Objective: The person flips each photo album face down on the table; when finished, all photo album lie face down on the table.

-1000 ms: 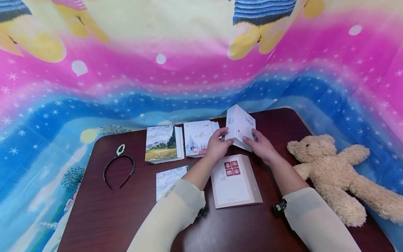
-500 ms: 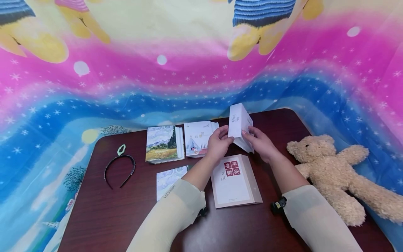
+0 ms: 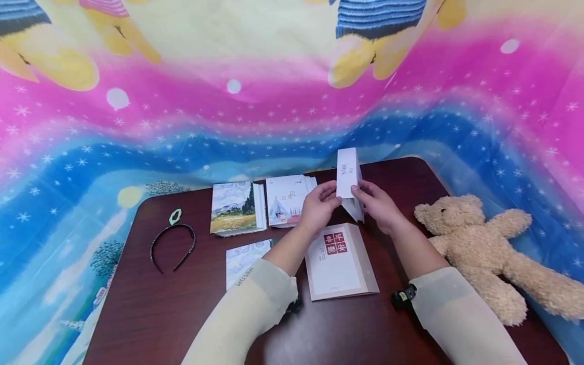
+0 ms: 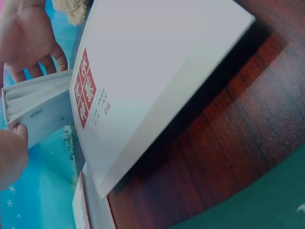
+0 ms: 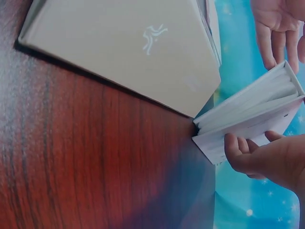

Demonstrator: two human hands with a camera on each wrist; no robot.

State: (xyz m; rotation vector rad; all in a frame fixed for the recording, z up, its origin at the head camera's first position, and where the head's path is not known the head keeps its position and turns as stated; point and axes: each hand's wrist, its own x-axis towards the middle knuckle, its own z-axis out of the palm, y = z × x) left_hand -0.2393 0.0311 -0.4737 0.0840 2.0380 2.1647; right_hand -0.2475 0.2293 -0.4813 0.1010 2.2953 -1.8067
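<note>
Towards the back of the table (image 3: 159, 314), both hands (image 3: 318, 208) (image 3: 381, 207) pinch a white booklet (image 3: 346, 175) from either side.

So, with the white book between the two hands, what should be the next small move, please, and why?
Probably lay the white book flat on the table, just right of the tent-picture book. The left hand and right hand hold it raised near there, and the tent-picture book and landscape book already lie side by side toward the table's back edge.
</note>
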